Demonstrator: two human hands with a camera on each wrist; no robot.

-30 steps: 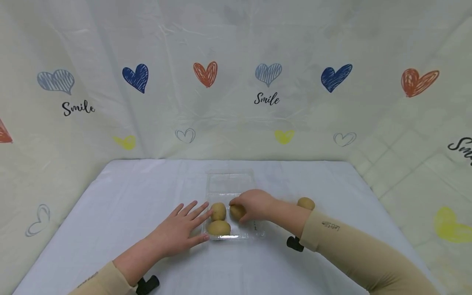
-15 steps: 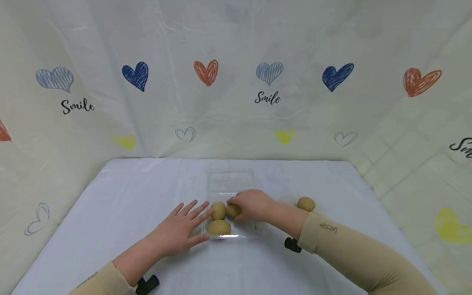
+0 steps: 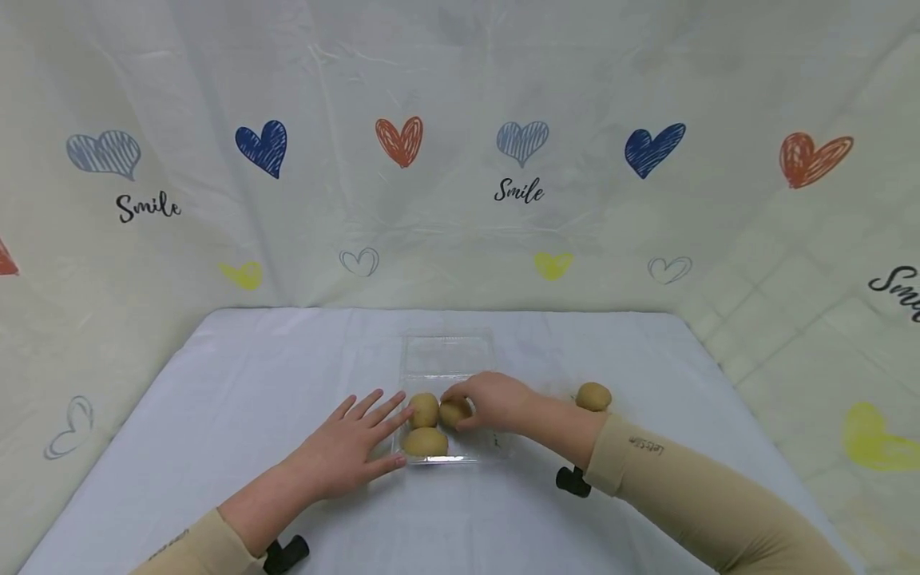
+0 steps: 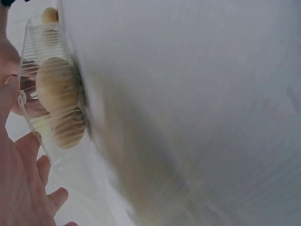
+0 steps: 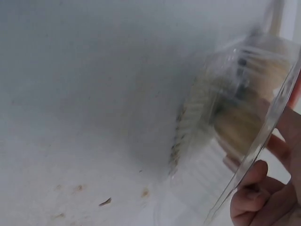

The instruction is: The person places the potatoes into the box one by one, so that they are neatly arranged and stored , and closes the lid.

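Observation:
A clear plastic clamshell container (image 3: 463, 460) lies with its lid (image 3: 449, 356) folded back, away from the person. Two potatoes sit along its left side: an upright one (image 3: 424, 410) behind and a crosswise one (image 3: 426, 442) in front. My right hand (image 3: 497, 401) reaches in from the right and grips a third potato (image 3: 453, 414) between thumb and fingers, close beside the upright one. At the left rim, my left hand (image 3: 343, 452) has its fingers spread, the fingertips right at the wall. Through the ribbed plastic, the left wrist view shows a potato (image 4: 57, 84).
Another potato (image 3: 593, 397) is on the white tablecloth (image 3: 273, 375), right of the container and behind the right forearm. Dirt crumbs (image 5: 106, 201) dot the cloth in the right wrist view. A heart-patterned sheet (image 3: 460, 224) hangs behind the table.
My right hand has shifted slightly left with its potato, bringing it nearer the upright one. The left hand has stayed at the left rim.

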